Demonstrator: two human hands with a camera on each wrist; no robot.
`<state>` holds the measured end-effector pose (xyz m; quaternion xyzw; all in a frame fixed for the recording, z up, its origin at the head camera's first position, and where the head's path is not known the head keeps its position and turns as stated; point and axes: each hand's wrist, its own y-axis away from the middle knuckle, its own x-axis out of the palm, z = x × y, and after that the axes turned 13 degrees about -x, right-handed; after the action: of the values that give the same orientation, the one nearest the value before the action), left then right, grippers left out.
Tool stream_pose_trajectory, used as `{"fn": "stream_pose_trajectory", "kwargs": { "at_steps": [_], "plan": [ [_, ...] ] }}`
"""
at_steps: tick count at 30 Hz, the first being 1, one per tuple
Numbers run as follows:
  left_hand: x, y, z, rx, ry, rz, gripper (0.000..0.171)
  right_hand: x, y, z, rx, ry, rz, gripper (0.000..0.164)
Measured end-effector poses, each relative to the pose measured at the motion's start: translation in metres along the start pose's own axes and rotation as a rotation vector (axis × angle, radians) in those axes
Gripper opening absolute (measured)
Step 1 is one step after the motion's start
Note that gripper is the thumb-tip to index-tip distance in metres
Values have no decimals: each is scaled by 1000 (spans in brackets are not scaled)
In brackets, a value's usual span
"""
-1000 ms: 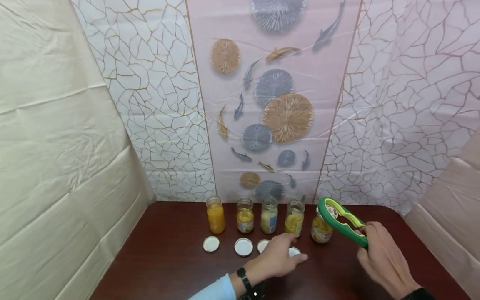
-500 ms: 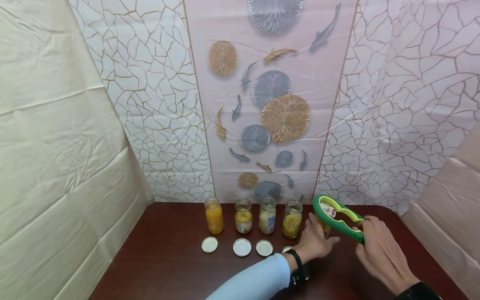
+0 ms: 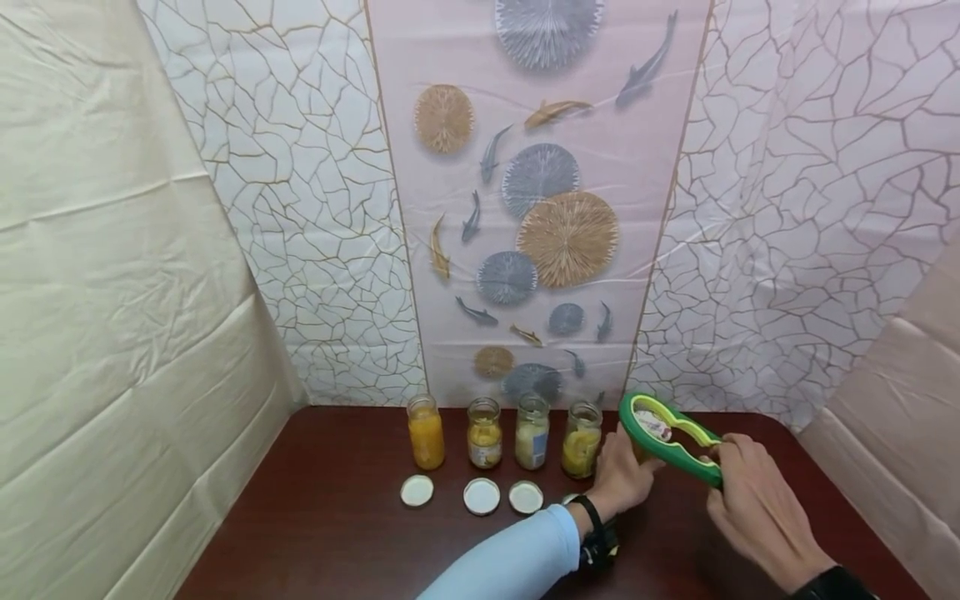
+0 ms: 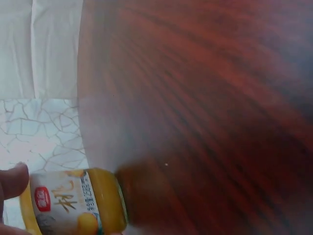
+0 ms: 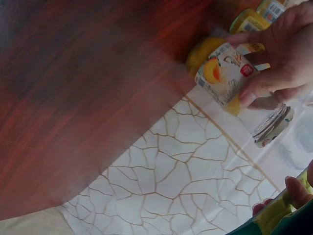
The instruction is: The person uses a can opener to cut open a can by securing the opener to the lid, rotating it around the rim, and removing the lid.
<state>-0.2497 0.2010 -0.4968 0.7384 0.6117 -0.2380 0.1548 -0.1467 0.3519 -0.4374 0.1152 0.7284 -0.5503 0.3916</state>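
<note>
My left hand grips a glass jar of peaches around its side, thumb and fingers on the glass and label. Its patterned lid is on. In the left wrist view, the jar's label shows a peach picture and Chinese print. With my right hand I hold a green jar opener by its handle end. The opener's wide loop overlaps the lid in the head view, and the lid shows through it. From the head, the opener and left hand hide most of the jar.
Several lidless jars stand in a row to the left: one orange-filled, one with yellow fruit, one pale, one yellow. White-lined lids lie before them; my left wrist partly covers one. Patterned cloth hangs behind the table.
My left hand has moved right, from over the lids to the peach jar, and its fingers have closed around it. The right hand with the opener has shifted only slightly left.
</note>
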Motion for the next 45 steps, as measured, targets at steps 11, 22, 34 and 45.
{"fn": "stream_pose_trajectory", "kwargs": {
  "at_steps": [11,22,34,45],
  "plan": [
    [-30,36,0,46,79,262,57,-13,-13,8,-73,36,3,29],
    [-50,48,-8,40,158,198,62,-16,-20,21,-94,51,72,27],
    [-55,54,-3,42,166,236,53,-15,-26,26,-86,74,126,29],
    [-57,58,-4,38,176,219,55,-11,-26,33,-95,74,155,31]
  ]
}}
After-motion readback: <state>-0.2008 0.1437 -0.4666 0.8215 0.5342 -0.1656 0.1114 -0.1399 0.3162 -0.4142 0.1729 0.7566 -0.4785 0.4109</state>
